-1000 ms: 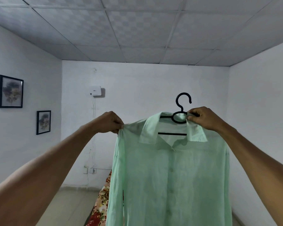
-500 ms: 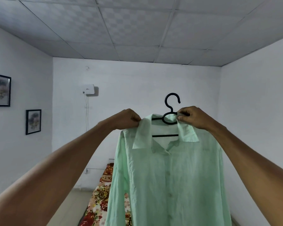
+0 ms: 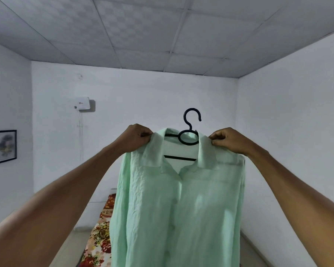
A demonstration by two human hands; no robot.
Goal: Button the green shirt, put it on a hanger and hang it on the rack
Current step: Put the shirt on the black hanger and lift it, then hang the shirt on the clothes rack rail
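Observation:
The pale green shirt (image 3: pixel 181 205) hangs in front of me on a black plastic hanger (image 3: pixel 189 138), front buttoned, collar spread open. The hanger's hook sticks up above the collar, free in the air. My left hand (image 3: pixel 136 138) pinches the left side of the collar near the shoulder. My right hand (image 3: pixel 227 139) pinches the right side of the collar at the shoulder. Both arms are raised, holding the shirt up at head height. No rack is in view.
A bed with a floral cover (image 3: pixel 99 236) lies low behind the shirt. White walls close the room; a white box (image 3: pixel 82 103) is mounted on the far wall and a framed picture (image 3: pixel 5 146) hangs on the left wall.
My left hand slid from the shoulder seam inward to the collar. My right hand moved off the hanger's loop outward to the right collar. The view turned left.

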